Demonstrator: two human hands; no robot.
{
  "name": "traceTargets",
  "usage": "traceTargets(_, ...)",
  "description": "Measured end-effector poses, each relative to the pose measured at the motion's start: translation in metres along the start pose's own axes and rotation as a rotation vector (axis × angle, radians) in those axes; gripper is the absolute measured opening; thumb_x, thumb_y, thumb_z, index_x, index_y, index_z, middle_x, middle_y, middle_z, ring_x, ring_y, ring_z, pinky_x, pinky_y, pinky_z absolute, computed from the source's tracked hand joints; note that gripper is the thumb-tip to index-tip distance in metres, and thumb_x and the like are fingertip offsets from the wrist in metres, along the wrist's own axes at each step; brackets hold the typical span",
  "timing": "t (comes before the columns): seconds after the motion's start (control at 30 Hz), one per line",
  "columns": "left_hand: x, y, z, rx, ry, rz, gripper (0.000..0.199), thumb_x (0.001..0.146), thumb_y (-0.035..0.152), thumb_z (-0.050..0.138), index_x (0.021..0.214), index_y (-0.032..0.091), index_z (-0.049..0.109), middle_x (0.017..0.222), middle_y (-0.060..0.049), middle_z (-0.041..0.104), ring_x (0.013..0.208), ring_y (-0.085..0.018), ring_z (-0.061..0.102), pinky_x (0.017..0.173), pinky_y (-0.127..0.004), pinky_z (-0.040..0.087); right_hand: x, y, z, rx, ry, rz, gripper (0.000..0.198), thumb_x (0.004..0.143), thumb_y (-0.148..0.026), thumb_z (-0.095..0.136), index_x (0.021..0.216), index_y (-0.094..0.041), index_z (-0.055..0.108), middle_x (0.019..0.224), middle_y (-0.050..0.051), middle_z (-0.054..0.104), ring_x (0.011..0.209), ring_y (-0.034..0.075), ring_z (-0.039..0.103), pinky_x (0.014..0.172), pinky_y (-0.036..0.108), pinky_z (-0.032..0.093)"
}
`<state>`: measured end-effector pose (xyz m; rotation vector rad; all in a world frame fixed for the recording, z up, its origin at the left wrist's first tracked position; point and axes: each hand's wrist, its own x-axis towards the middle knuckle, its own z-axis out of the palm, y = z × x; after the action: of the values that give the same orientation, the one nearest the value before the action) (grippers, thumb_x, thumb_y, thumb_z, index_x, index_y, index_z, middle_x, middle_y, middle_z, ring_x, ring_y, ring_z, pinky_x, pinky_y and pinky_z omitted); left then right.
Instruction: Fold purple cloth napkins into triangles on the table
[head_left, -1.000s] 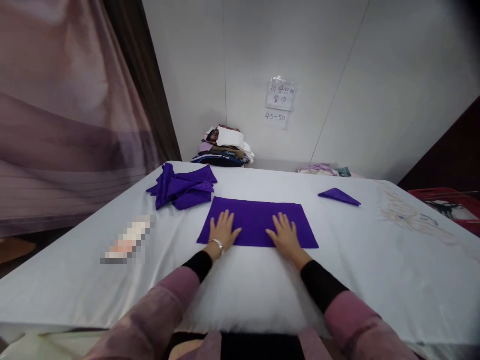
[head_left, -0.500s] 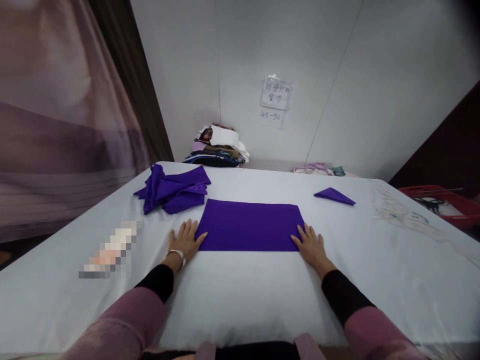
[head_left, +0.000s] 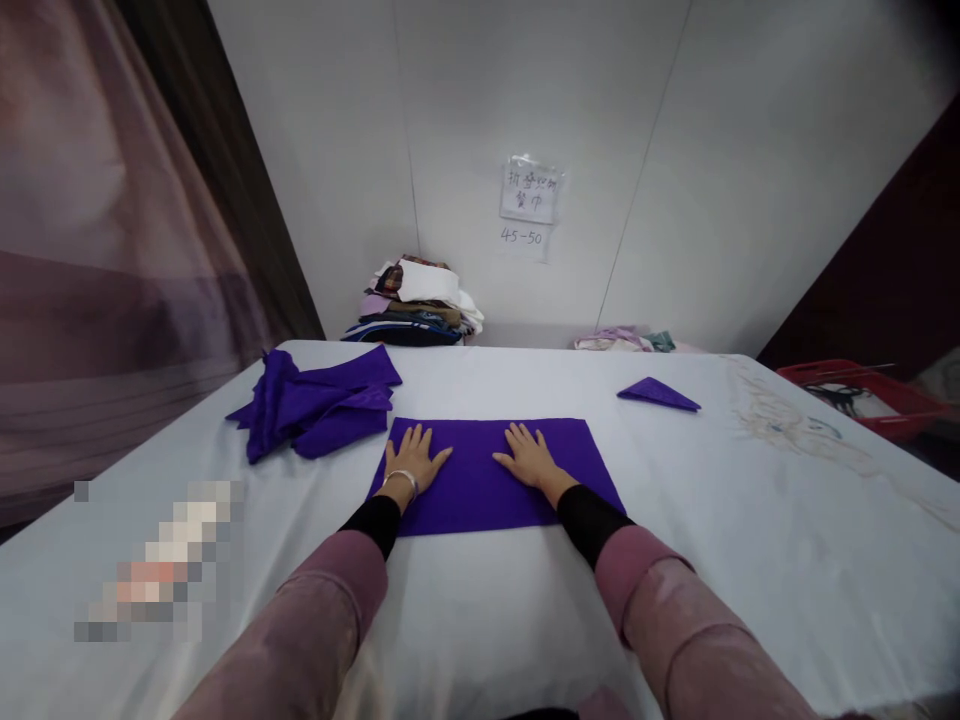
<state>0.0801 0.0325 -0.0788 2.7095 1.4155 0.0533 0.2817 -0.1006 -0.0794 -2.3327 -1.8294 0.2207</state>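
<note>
Across the far side, at twelve o'clock, rises a pale wall [head_left: 337,150], with a pinkish curtain [head_left: 97,300] hanging at ten o'clock. In front spreads a table [head_left: 487,610] covered in white. The flat purple cloth [head_left: 472,490] lies on it as a neat rectangle at the dial's centre, a long edge toward the person. Toward ten o'clock, just beside it, sits a loose purple heap [head_left: 322,410]; at eleven, past the table's far edge, a stack of folded clothes [head_left: 420,305]. A red basket [head_left: 900,405] stands between two and three. The left hand [head_left: 412,462] rests palm down on the cloth's nine o'clock half, the right hand [head_left: 531,458] palm down on its three o'clock half; each grip is spread, thumbs pointing inward. Well apart at two o'clock lies a folded purple triangle [head_left: 660,393]. A pale bracelet [head_left: 405,480] circles the left wrist.
</note>
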Motion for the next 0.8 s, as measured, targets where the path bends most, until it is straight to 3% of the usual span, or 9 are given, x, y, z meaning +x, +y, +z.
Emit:
traceTargets(0.1, 0.003, -0.011, 0.008, -0.025, 0.018, -0.024, 0.077, 0.083, 0.064, 0.02, 0.14, 0.012, 0.029, 0.148, -0.011, 0.021, 0.137, -0.028, 0.012, 0.107, -0.052, 0.01, -0.002, 0.041, -0.002, -0.008, 0.005, 0.125, 0.075, 0.085, -0.064, 0.021, 0.141, -0.014, 0.023, 0.149, 0.009, 0.019, 0.137, 0.024, 0.01, 0.108, 0.048, 0.006)
traceTargets(0.27, 0.001, -0.011, 0.01, -0.05, 0.038, -0.01, 0.077, 0.083, 0.064, 0.021, 0.139, 0.012, 0.03, 0.148, -0.011, 0.022, 0.136, -0.028, 0.013, 0.107, -0.052, 0.01, -0.031, 0.128, -0.02, -0.057, 0.044, 0.503, 0.071, 0.088, -0.058, 0.02, 0.141, -0.011, 0.023, 0.149, 0.012, 0.017, 0.136, 0.026, 0.011, 0.106, 0.051, 0.008)
traceTargets(0.37, 0.002, -0.008, 0.006, -0.068, 0.029, -0.01, 0.075, 0.083, 0.063, 0.024, 0.138, 0.013, 0.032, 0.147, -0.011, 0.023, 0.136, -0.028, 0.014, 0.107, -0.053, 0.011, -0.047, 0.147, -0.027, -0.054, 0.068, 0.615, 0.068, 0.09, -0.054, 0.02, 0.14, -0.009, 0.025, 0.148, 0.014, 0.019, 0.135, 0.027, 0.014, 0.105, 0.053, 0.012)
traceTargets(0.47, 0.0, -0.011, -0.002, -0.116, 0.035, -0.041, 0.07, 0.085, 0.057, 0.027, 0.137, 0.012, 0.032, 0.147, -0.011, 0.024, 0.136, -0.027, 0.016, 0.107, -0.049, 0.015, -0.057, 0.126, -0.029, -0.047, 0.126, 0.575, 0.067, 0.09, -0.053, 0.021, 0.139, -0.007, 0.026, 0.147, 0.015, 0.021, 0.136, 0.028, 0.014, 0.105, 0.052, 0.014)
traceTargets(0.57, -0.016, -0.024, -0.01, -0.135, 0.145, -0.123, 0.063, 0.086, 0.049, 0.033, 0.135, 0.01, 0.034, 0.145, -0.013, 0.029, 0.133, -0.026, 0.025, 0.104, -0.041, 0.026, -0.072, 0.079, -0.025, -0.051, 0.156, 0.317, 0.068, 0.089, -0.054, 0.023, 0.139, -0.008, 0.027, 0.148, 0.013, 0.02, 0.137, 0.025, 0.011, 0.108, 0.047, 0.007)
traceTargets(0.67, -0.045, -0.041, -0.014, -0.09, 0.194, -0.189, 0.059, 0.084, 0.044, 0.039, 0.132, 0.009, 0.038, 0.135, -0.015, 0.043, 0.122, -0.028, 0.041, 0.097, -0.039, 0.036, -0.09, 0.03, -0.016, -0.001, 0.116, 0.029, 0.069, 0.088, -0.059, 0.023, 0.14, -0.014, 0.027, 0.148, 0.009, 0.02, 0.137, 0.022, 0.009, 0.109, 0.044, 0.004)
traceTargets(0.8, -0.076, -0.053, -0.016, -0.096, 0.121, -0.243, 0.063, 0.082, 0.041, 0.041, 0.132, 0.004, 0.035, 0.123, -0.019, 0.052, 0.112, -0.029, 0.05, 0.093, -0.038, 0.039, -0.108, -0.004, -0.004, 0.04, 0.003, -0.118, 0.071, 0.087, -0.061, 0.024, 0.141, -0.015, 0.027, 0.148, 0.009, 0.021, 0.137, 0.023, 0.011, 0.109, 0.046, 0.002)
